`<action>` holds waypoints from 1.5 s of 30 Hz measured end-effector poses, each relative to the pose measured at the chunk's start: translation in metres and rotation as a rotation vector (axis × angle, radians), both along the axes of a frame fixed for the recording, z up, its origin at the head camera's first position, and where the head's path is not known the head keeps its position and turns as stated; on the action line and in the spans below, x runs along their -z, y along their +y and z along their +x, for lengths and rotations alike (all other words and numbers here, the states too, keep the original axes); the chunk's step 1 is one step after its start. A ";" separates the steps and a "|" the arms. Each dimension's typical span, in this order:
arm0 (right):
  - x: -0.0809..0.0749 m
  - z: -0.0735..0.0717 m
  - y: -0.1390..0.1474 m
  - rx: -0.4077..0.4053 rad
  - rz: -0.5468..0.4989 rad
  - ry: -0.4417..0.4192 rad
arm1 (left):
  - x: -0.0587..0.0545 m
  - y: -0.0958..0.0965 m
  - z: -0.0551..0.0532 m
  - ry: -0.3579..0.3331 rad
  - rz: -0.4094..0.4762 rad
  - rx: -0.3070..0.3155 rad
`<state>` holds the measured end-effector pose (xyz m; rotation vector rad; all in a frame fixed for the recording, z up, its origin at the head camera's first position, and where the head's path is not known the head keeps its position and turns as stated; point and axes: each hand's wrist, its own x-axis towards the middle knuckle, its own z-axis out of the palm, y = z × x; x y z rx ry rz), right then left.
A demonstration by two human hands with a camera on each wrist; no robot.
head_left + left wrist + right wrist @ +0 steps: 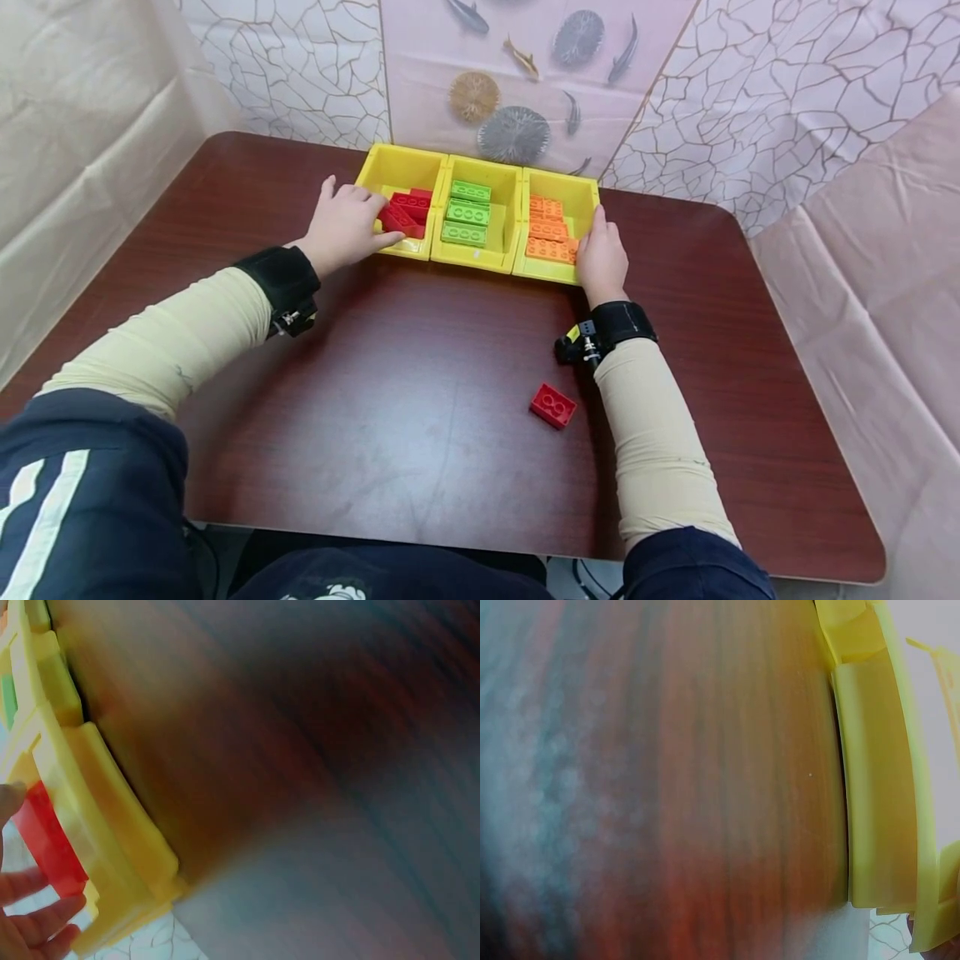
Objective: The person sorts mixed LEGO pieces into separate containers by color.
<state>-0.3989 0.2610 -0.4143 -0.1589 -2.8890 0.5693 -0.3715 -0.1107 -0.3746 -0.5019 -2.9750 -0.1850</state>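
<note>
My left hand [345, 225] is at the left yellow bin [405, 158]. In the left wrist view its thumb and fingers [45, 919] lie at opposite ends of a red brick [51, 838] and appear to pinch it. More red bricks [412, 202] lie in that bin. My right hand [603, 262] holds the right wall of the right yellow bin [573, 185], which contains several orange bricks [551, 229]. Most of this hand is out of the right wrist view. Several green bricks [467, 212] sit in the middle yellow bin [498, 254].
One red brick [553, 406] lies on the brown table [412, 358], close to my right forearm. The three bins stand side by side near the table's back edge. Patterned cloth [300, 75] hangs behind them, and plain cloth hangs at both sides.
</note>
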 end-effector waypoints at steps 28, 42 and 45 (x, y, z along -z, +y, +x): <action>0.000 0.000 0.000 0.001 -0.016 0.008 | 0.009 0.020 0.008 -0.008 -0.023 -0.114; -0.001 0.001 0.000 -0.003 -0.014 0.019 | 0.006 0.014 0.014 -0.001 -0.045 -0.054; 0.000 0.001 0.000 -0.003 -0.012 0.014 | 0.005 0.014 0.016 0.013 -0.042 -0.038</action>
